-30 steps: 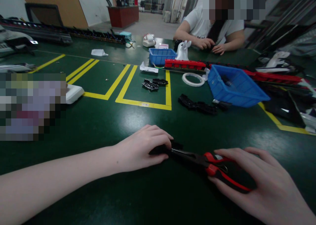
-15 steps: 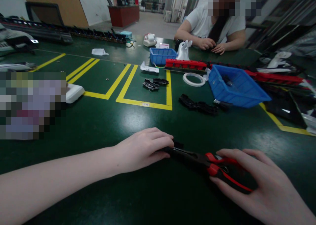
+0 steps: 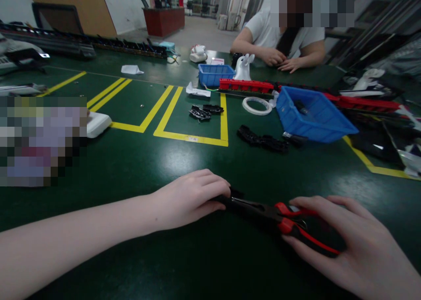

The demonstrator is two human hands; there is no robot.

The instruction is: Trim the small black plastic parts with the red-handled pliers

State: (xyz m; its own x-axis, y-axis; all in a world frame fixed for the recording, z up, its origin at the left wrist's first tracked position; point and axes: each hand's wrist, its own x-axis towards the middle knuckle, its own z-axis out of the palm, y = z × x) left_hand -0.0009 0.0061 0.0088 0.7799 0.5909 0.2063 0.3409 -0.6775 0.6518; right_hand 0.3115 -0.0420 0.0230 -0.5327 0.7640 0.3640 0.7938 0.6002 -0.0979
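In my right hand [image 3: 348, 238] is a pair of long-nose pliers [image 3: 286, 219] with red and black handles, its jaws pointing left. My left hand [image 3: 197, 197] is closed around a small black part [image 3: 236, 193], mostly hidden under the fingers. The pliers' tips meet this part right at the left fingertips; whether they grip it I cannot make out. Both hands are low over the dark green table [image 3: 164, 256]. Farther off, a row of black plastic parts [image 3: 262, 138] lies on the surface.
A blue bin [image 3: 315, 116] with dark pieces stands at right, beside a white tape roll [image 3: 257, 106]. Black parts [image 3: 200, 112] lie inside a yellow taped frame. Behind are a smaller blue bin [image 3: 215, 75] and a red strip [image 3: 246, 85]. A person [image 3: 279, 45] sits opposite.
The pliers and my right hand have shifted very slightly right. My left hand keeps its hold on the black part, and the view has moved a little.
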